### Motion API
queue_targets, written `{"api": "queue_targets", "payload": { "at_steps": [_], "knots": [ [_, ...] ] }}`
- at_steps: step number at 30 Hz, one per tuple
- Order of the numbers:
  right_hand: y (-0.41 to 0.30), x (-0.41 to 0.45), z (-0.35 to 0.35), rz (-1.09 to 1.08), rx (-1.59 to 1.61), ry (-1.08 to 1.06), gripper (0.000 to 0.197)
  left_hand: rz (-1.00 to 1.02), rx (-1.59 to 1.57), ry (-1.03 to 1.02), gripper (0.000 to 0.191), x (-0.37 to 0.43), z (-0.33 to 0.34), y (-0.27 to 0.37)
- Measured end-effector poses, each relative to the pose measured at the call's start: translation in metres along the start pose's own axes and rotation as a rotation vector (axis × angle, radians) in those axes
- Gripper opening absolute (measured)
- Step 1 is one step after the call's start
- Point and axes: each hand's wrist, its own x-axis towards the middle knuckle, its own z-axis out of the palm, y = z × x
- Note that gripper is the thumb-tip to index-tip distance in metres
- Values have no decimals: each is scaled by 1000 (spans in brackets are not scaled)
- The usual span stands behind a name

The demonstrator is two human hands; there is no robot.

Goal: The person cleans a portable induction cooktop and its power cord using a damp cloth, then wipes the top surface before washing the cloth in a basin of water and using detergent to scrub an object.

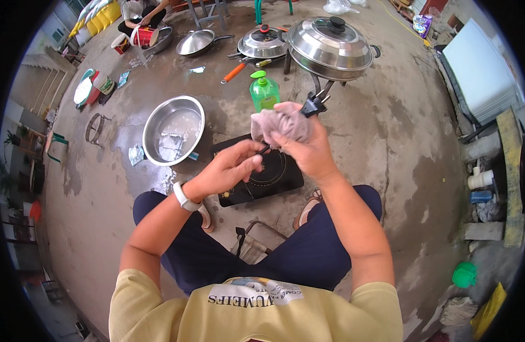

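Observation:
My right hand (pixel 311 151) grips a pinkish-grey cloth (pixel 283 126), wrapped around a black power cord. Out of the cloth's upper right end sticks the cord's black plug (pixel 314 104), prongs pointing away from me. Between the fingers and thumb of my left hand (pixel 228 164) runs the black cord (pixel 264 149), just below the cloth. Beneath both hands a black induction cooker (pixel 283 179) lies flat on the concrete between my feet, partly hidden by my left hand. Just beyond the cloth stands a green pump bottle (pixel 264 92).
A steel basin (pixel 149 132) holding water is at the left. Farther off are a large lidded steel pan (pixel 331 51), a smaller lidded pan (pixel 262 45) and a wok with a lid (pixel 196 42). Another person (pixel 144 17) crouches at the back, tipping a red bucket (pixel 144 36).

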Motion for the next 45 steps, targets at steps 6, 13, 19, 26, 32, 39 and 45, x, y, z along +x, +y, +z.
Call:
{"api": "queue_targets", "payload": {
  "at_steps": [6, 13, 19, 26, 32, 39, 45],
  "knots": [
    [9, 5, 15, 33, -211, -16, 48, 277, 151, 170, 23, 21, -13, -26],
    [10, 31, -5, 214, 401, 105, 43, 431, 242, 311, 20, 43, -24, -38],
    [33, 42, 8, 280, 74, 95, 40, 289, 210, 296, 19, 35, -41, -39],
    [60, 42, 46, 153, -173, 68, 40, 426, 156, 432, 17, 30, -48, -47],
    [34, 48, 41, 293, 283, 59, 32, 427, 208, 411, 15, 17, -48, -36],
    [33, 47, 22, 531, 615, 277, 26, 417, 261, 363, 17, 15, -44, -38],
    [57, 46, 9, 546, 621, 446, 26, 429, 468, 255, 24, 27, -39, -50]
  ]
}}
